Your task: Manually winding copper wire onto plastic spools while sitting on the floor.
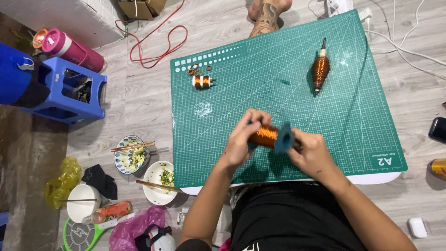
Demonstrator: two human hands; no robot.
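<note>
Spool of copper wire with blue-grey flanges held just above the near part of the green cutting mat. Left hand grips its left end; right hand clasps the right flange. Spool spans between both hands.

The left hand is covering one end of the copper wire spool, and the right hand is hiding the far side of its blue flange, which is blurring. The frame's right edge is cutting off a black phone and a yellow can. At the top edge, a tattooed foot is showing only partly. The small metal rings are too small to tell apart.
</note>
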